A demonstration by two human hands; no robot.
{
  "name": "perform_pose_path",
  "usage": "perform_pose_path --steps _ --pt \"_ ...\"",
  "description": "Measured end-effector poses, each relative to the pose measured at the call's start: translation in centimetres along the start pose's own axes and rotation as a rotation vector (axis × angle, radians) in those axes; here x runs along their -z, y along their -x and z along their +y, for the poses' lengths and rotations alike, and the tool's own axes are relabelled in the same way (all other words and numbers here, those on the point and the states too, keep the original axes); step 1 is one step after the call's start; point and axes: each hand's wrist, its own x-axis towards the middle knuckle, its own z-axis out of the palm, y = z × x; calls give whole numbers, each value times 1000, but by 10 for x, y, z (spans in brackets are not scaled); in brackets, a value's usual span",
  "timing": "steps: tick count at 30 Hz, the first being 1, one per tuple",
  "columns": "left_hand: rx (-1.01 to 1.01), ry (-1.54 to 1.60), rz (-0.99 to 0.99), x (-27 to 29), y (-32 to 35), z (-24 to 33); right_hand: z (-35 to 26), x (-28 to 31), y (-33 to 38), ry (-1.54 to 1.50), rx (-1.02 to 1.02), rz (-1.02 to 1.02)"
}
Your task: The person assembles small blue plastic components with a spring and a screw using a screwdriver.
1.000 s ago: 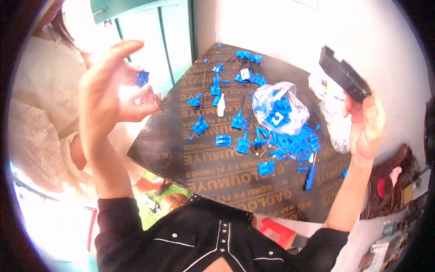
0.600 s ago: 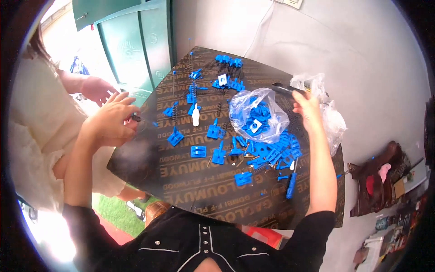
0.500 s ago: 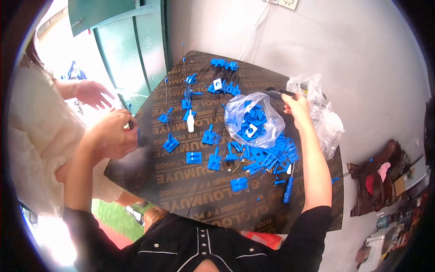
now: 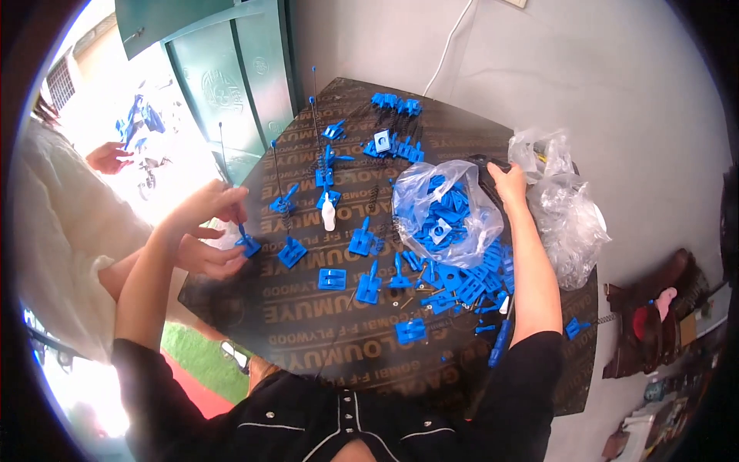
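At the table's left edge, my left hand (image 4: 215,206) has its fingers closed at the top of a blue plastic part (image 4: 247,244) with a square base and upright stem. A thin dark rod (image 4: 222,146) rises behind that hand. Just below, another person's hand (image 4: 209,256) reaches to the same blue part. My right hand (image 4: 509,187) is closed on a dark flat object (image 4: 486,174) beyond the clear plastic bag (image 4: 493,223); its kind is not clear. Blue parts (image 4: 446,202) fill that bag.
Blue assemblies with springs and rods (image 4: 291,252) stand on the dark table (image 4: 308,316). A white bottle (image 4: 329,212) is among them. Loose blue pieces (image 4: 469,281) and a blue-handled screwdriver (image 4: 499,344) lie nearer me. Crumpled clear bags (image 4: 566,223) cover the right edge.
The blue part at my left hand now shows beside the other person's hand, which has come in below mine. My right hand has drawn the dark object slightly nearer. The view has shifted a little.
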Motion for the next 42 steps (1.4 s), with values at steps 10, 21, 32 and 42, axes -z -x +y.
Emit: perform_pose_path --steps 10,21,32,42 --pt "27 274 147 -26 -75 -43 -57 -5 31 840 122 -63" --pt "62 149 107 -25 -99 -36 -64 38 24 669 179 -75" --pt "-72 -40 114 1 -165 9 -240 90 20 433 244 -338" --pt "-236 -37 100 -16 -253 37 -326 -84 5 636 348 -381"
